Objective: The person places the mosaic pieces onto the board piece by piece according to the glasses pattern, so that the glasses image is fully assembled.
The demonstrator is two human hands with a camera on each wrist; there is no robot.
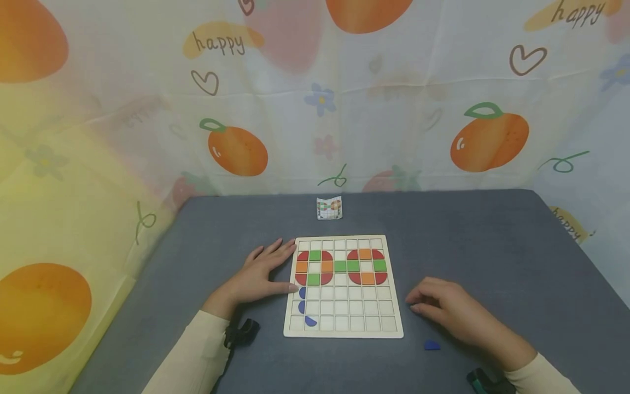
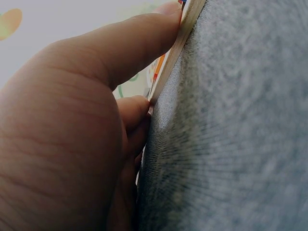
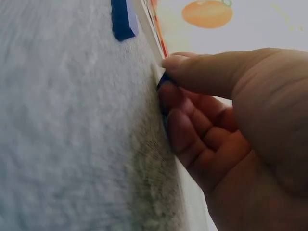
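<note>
A white gridded board (image 1: 340, 324) lies on the table, with red, green and orange pieces in its upper rows. Three blue pieces, one of them a rounded blue piece (image 1: 310, 321), sit at its lower left. My left hand (image 1: 256, 279) rests at the board's left edge, thumb on the rim and fingers fairly straight. To the right of the board, my right hand (image 1: 450, 306) is low over the table. Between its thumb and fingertip it pinches a small blue piece (image 3: 163, 79), mostly hidden by the fingers. Another blue piece (image 1: 432, 345) lies on the table near that hand.
A small pattern card (image 1: 328, 208) stands behind the board, showing a similar coloured design. The grey table (image 1: 236, 219) meets a printed cloth (image 1: 290, 137) at the back and left. Black straps (image 1: 242, 332) are on the wrists.
</note>
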